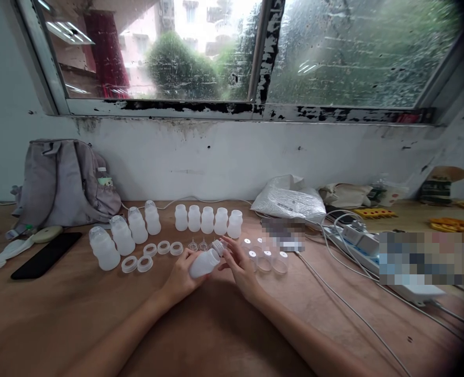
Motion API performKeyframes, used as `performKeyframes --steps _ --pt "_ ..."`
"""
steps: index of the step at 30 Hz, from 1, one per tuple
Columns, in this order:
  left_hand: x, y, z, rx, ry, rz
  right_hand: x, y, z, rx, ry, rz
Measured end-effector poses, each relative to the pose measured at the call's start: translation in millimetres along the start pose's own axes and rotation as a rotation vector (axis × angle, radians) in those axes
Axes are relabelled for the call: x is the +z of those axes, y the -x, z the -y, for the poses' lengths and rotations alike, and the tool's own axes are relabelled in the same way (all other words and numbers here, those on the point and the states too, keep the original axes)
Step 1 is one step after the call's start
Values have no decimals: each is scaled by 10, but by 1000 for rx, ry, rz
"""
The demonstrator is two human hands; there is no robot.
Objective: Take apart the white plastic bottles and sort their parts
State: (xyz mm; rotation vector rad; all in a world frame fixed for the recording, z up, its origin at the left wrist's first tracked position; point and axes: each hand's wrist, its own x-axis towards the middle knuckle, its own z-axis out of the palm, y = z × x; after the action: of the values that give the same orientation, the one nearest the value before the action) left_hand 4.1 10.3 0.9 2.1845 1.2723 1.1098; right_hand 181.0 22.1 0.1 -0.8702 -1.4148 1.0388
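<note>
My left hand [181, 273] is wrapped round the body of a frosted white baby bottle [203, 264], tilted with its top toward the upper right. The fingers of my right hand [240, 266] close about the ridged screw ring [218, 247] at the bottle's mouth; the fingers partly cover it. Behind my hands, clear teats [202, 244] stand on the table. Left of them lie several loose white screw rings [163, 247]. To the right of my right hand are several clear round caps [264, 264] and small white discs [283, 255].
Several open bottles [207, 220] stand in a row at the back. Several capped bottles [122, 235] line up to the left. A black phone [46, 255] and a grey backpack [61, 180] lie farther left. A silver bag [289, 198], power strip [352, 248] and cables occupy the right.
</note>
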Motion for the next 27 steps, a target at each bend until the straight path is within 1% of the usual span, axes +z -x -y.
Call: performKeyframes --steps 3,5,10,14,18,21,23,25,27 --pt "6 9 14 -76 -22 -66 6 17 -4 -57 69 -2" --pt "4 14 36 -92 -24 -98 6 28 2 -74 106 12" --pt "-19 12 88 10 -71 -170 -49 2 71 -70 122 32" --pt "-49 15 103 38 -79 -146 -143 -70 87 -36 101 70" --pt "-86 27 107 66 -80 -116 -249 -133 36 -6 183 152" --pt "-102 36 101 95 -73 -78 -292 -147 26 40 334 204" --pt "-105 40 90 107 -72 -55 -296 -141 59 37 474 203" --pt "-108 44 79 108 -73 -40 -289 -130 119 -9 587 187" --pt "-111 47 72 104 -77 -40 -285 -121 183 -72 639 184"
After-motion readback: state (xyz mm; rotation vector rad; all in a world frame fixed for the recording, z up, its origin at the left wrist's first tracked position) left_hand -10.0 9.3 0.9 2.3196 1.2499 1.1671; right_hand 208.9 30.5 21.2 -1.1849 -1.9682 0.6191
